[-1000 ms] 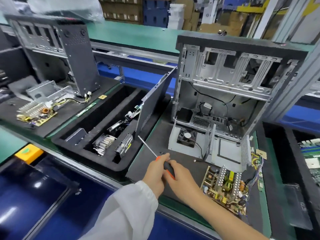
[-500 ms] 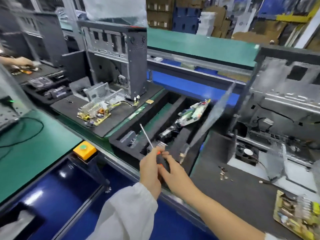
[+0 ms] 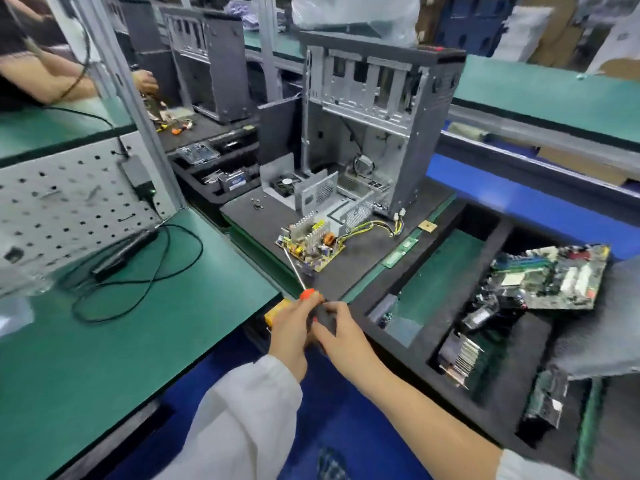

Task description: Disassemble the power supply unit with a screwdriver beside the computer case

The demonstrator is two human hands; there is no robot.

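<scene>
Green conveyor benches (image 3: 145,341) surround both hands, left hand (image 3: 291,330) and right hand (image 3: 337,332), gripping the orange-and-black screwdriver (image 3: 313,303); its shaft could gouge the yellow bare circuit board (image 3: 311,245).

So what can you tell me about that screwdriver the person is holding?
The screwdriver has a thin bare-metal shaft and a black handle with an orange collar and orange accents. Both hands grip the handle: the left hand from the left side, the right hand over the black part. It tilts up and away to the left, its tip near the yellow circuit board; whether they touch is unclear.
</scene>
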